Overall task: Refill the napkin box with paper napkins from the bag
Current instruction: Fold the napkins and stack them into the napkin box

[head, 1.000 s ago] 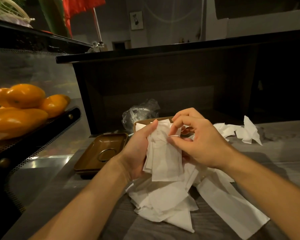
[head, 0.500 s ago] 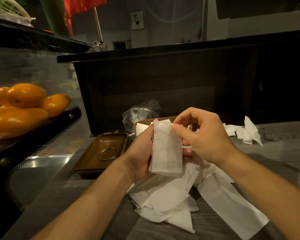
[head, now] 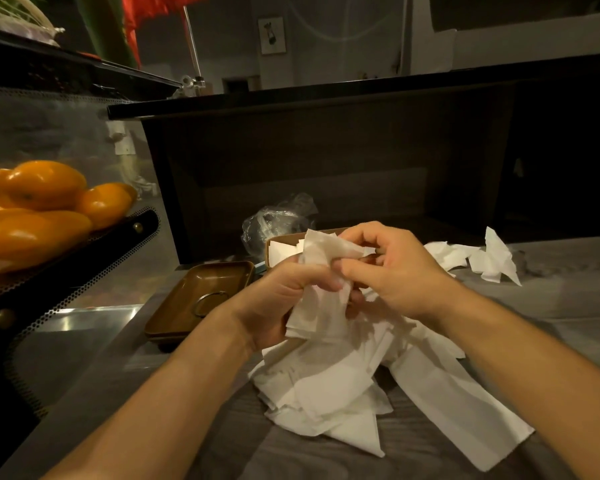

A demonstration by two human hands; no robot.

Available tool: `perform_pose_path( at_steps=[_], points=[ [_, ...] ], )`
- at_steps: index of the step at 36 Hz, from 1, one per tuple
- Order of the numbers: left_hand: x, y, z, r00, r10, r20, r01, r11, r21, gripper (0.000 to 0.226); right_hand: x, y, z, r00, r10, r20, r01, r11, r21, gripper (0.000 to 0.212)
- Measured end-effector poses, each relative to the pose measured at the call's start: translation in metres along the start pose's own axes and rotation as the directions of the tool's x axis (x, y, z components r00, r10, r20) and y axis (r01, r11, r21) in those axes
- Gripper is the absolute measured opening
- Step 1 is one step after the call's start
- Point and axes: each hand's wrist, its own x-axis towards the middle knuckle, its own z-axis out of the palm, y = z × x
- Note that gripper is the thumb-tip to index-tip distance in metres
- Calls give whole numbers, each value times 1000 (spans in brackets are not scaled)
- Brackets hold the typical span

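The left hand curls its fingers round a small stack of napkins; the right hand pinches its top sheet. The sheets are light and limp (likely to tear), best held by their folded edges. The napkin box sits just behind the fingers.

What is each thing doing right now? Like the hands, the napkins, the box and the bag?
Left hand: gripping a bunch of napkins.
Right hand: pinching the same bunch.
Held napkins: crumpled, up off the table.
Napkin pile: loose and messy on the table.
Napkin box: open, some napkins inside.
Plastic bag: crumpled behind the box.
Brown tray: flat on the table, a ring in it.
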Motion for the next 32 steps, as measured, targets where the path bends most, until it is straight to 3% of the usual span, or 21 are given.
perform_pose_path(
  at_steps=[6, 8, 11, 13, 16, 19, 22, 32],
  points=[
    [-3, 5, 1, 999, -27, -33, 30, 994, 109, 26, 0, 1, -3, 992, -114, -56, 115, 993, 21, 25],
    [1, 5, 3, 983, 27, -181, -6, 994, 112, 19, 1, 1, -2, 985, -120, -124, 122, 992, 13, 26],
    [8, 7, -5, 870, 129, -475, -98, 991, 88, 24, 4, 5, -1, 969, -140, -203, 109, 981, -160, 20],
    [11, 10, -14, 817, 175, -550, -163, 984, 71, 33, 2, 7, -1, 977, -192, -94, 156, 941, -300, 11],
    [11, 9, -22, 761, 179, -623, -174, 982, 70, 40, -5, 6, 8, 953, -187, 238, 279, 848, -452, 9],
    [13, 5, -22, 750, 157, -642, -171, 984, 41, 39, -10, 6, 21, 890, -132, 436, 384, 730, -565, 28],
    [16, 2, -21, 767, 136, -627, -144, 989, 38, 38, -13, 4, 28, 877, -112, 466, 411, 678, -609, 39],
    [17, 1, -20, 779, 133, -612, -111, 991, 74, 37, -8, 4, 34, 899, -54, 435, 315, 769, -557, 37]
  ],
)
